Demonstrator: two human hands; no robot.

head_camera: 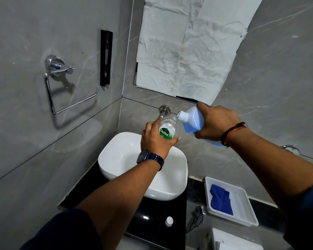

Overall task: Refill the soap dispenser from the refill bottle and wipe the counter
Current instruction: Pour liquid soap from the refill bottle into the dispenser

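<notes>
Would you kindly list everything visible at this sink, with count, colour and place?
soap dispenser: one, clear, green label, above the basin
refill bottle: one, blue, tilted, mouth beside the dispenser's neck
basin: one, white, on the counter
counter: one, black, under the basin
cap: one, white, on the counter
tray: one, white, right of basin
cloth: one, blue, in the tray
tap: one, chrome, back wall
towel ring: one, chrome, left wall
paper sheets: several, white, back wall
left hand: one, grips the soap dispenser
right hand: one, grips the refill bottle

The left hand [156, 139] wears a dark blue link-band watch [150, 159] at the wrist, the right hand [217, 121] a red-and-black thread bracelet [232, 133]; the sleeves [65, 230] are dark navy.
</notes>
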